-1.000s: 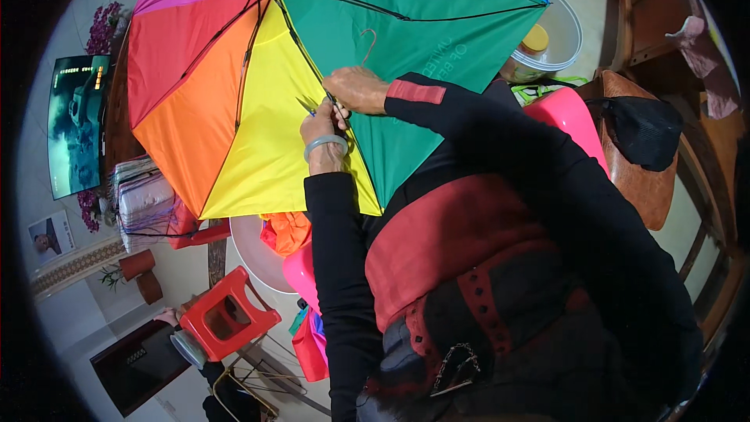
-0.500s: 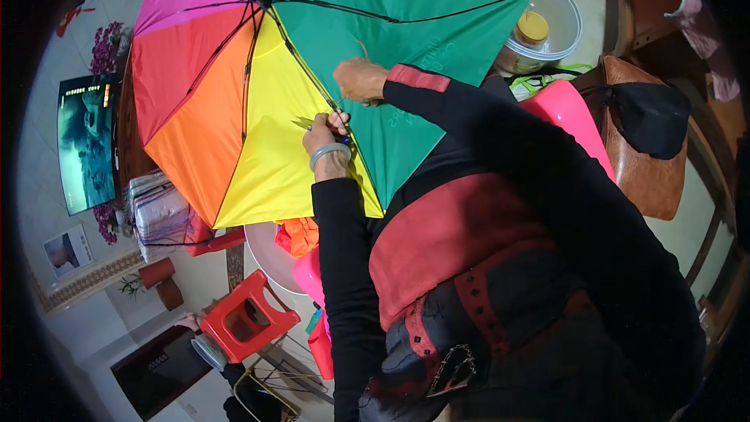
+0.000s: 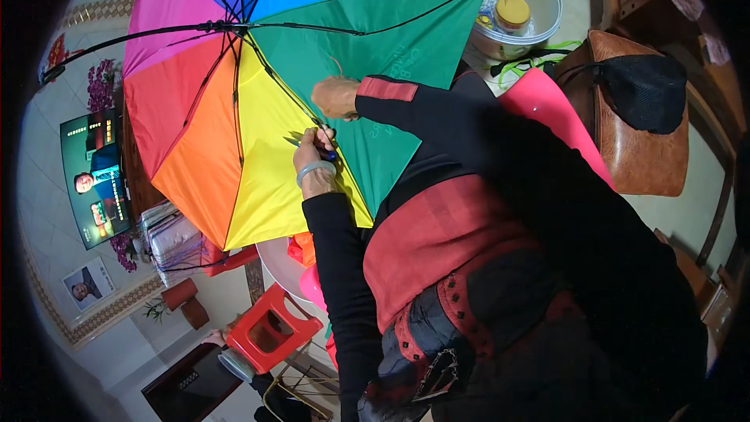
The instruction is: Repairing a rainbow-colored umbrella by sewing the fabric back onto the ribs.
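An open rainbow umbrella [image 3: 262,156] lies across my front with its inside and black ribs facing me. At the seam between its yellow and green panels, my left hand [image 3: 312,150] is closed around a rib [image 3: 280,82]. The same hand holds a small pointed tool [image 3: 292,140] with metal tips and a blue part, which looks like snips. Just above, over the green panel, my right hand [image 3: 336,98] is closed, its fingertips turned away. A thin reddish strand [image 3: 336,63] shows beside it; whether I hold a thread is too small to tell.
At the upper right stands a clear tub [image 3: 547,8] with a yellow-lidded jar [image 3: 512,12]. A pink seat [image 3: 558,121] and a brown leather stool [image 3: 656,164] bearing a black bag [image 3: 644,94] are at my right. A red stool [image 3: 273,328] stands lower left, near stacked bundles [image 3: 176,242].
The umbrella and both hands have shifted slightly left and down in the picture as the view moved. My hands keep nearly the same hold. The television picture has changed.
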`<state>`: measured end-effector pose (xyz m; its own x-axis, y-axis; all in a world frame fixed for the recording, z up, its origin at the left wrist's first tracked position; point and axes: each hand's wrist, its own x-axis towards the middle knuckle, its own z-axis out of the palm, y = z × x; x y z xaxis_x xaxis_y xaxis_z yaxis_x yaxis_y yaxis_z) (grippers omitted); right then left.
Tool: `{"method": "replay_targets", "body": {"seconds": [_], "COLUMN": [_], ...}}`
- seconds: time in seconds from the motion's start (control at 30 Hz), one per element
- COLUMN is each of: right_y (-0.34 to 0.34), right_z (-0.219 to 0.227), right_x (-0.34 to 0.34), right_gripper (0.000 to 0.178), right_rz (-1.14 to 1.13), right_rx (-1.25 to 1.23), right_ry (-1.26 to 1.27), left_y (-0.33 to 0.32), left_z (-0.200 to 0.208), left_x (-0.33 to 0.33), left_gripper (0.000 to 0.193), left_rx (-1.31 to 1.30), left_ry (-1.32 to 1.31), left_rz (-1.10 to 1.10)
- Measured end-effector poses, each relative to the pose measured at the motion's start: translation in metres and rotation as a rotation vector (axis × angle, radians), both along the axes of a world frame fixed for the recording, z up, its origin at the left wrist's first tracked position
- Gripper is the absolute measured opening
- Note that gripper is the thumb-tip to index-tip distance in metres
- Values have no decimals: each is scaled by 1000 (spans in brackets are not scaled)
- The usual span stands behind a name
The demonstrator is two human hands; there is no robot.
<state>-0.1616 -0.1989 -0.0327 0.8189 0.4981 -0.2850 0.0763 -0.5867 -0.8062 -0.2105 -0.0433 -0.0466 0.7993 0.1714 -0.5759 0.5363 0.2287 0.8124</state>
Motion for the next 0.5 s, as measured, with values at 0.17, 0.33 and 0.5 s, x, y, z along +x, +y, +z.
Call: {"method": "replay_targets", "body": {"seconds": [0.17, 0.33, 0.5], "right_y": [6, 17, 23], "right_z": [0, -28, -22], "right_x": [-3, 3, -2], "right_gripper": [14, 10, 9], "right_rz": [56, -76, 21], "right_rx": [-27, -20, -83], "right_ry": [-39, -535, -476], "left_y": [4, -3, 0], "left_z": [1, -1, -6], "left_x": [-1, 5, 3], "left_gripper": [24, 24, 22], "left_rx": [10, 7, -16], "left_ry": [9, 12, -39], "left_rz": [-60, -22, -31]}}
